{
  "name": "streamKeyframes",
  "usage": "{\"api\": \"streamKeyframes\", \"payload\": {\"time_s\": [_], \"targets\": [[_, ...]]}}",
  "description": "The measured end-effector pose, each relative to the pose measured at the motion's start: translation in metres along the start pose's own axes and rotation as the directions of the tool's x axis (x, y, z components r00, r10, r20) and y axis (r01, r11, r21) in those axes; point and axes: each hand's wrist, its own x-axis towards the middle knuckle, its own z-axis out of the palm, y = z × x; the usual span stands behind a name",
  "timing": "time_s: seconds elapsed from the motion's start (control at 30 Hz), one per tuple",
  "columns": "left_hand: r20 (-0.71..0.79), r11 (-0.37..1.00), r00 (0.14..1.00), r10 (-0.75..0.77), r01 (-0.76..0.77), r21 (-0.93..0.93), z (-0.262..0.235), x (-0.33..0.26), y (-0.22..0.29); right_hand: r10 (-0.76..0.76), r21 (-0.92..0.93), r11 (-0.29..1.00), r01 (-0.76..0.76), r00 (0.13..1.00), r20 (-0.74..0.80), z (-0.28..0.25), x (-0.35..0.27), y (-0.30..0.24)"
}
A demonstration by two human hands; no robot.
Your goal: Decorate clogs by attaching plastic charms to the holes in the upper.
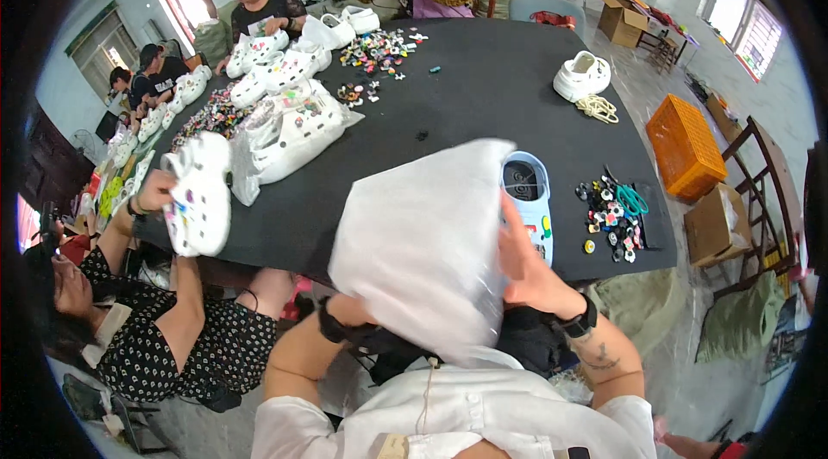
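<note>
A large white plastic bag (418,239), smeared by motion, is held up in front of me over the table's near edge. My left hand (352,310) grips it at the lower left, its fingers hidden by the bag. Along the bag's right edge my right hand (528,262) holds it, the fingers partly tucked out of sight. What the bag contains cannot be seen. Just beyond my right hand lies a light blue clog (525,174) with colourful charms, partly covered by the bag and the hand.
On the black table (483,88), shoe charms (617,217) and teal-handled scissors (632,199) lie at right. White clogs (582,77) stand farther back. Left are bagged clogs (297,127) and charm piles (379,52). A neighbour's hand (155,191) holds a white clog (200,196). Others sit around the table.
</note>
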Motion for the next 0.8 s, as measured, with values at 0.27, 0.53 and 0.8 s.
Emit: {"api": "streamKeyframes", "payload": {"time_s": [0.27, 0.53, 0.8], "targets": [[0.639, 0.923, 0.762, -0.105, 0.314, -0.222, 0.05, 0.031, 0.062, 0.175, -0.13, 0.972, -0.197, 0.971, -0.16, 0.025, -0.017, 0.003], [0.381, 0.922, 0.915, -0.13, 0.253, -0.293, -0.013, 0.012, 0.066, -0.258, -0.251, 0.964, 0.083, 0.503, -0.825, -0.022, -0.052, -0.008], [0.037, 0.992, 0.998, -0.059, 0.063, -0.106, 0.013, 0.022, 0.088, -0.079, -0.172, 0.975, 0.14, 0.944, 0.319, 0.045, -0.031, 0.038]]}}
